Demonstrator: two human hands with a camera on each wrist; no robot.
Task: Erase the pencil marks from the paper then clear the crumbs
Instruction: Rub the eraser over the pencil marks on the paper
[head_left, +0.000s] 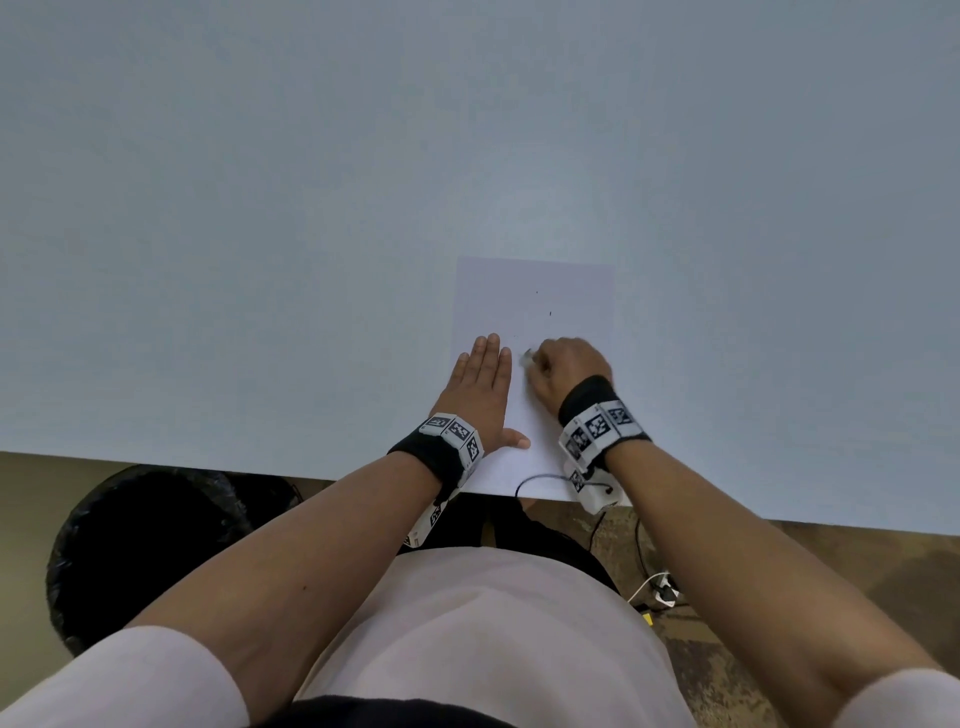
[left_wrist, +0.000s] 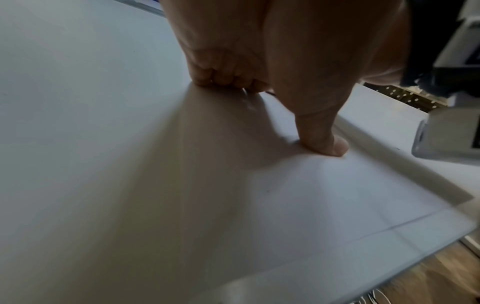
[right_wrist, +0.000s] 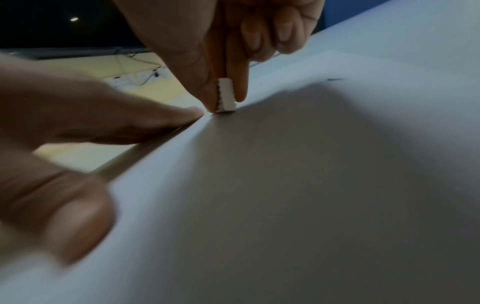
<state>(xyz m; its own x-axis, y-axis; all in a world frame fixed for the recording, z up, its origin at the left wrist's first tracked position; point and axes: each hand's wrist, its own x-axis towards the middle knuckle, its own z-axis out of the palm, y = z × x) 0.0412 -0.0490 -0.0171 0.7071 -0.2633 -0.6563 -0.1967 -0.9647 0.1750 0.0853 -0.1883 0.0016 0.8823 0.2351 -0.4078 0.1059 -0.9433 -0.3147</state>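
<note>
A person erases pencil marks from a sheet of paper (head_left: 535, 291) lying on a pale table (head_left: 260, 208), at its near edge.

The left hand (head_left: 480, 384) lies flat on the sheet's left edge, fingers straight and together, thumb spread. The right hand (head_left: 569, 364) pinches a small white eraser (right_wrist: 226, 95) between thumb and forefinger, its lower end touching the paper. Two tiny dark marks (head_left: 550, 314) show farther up the sheet; crumbs are too small to make out. A black bin (head_left: 130, 545) sits partly hidden below the table edge.
</note>
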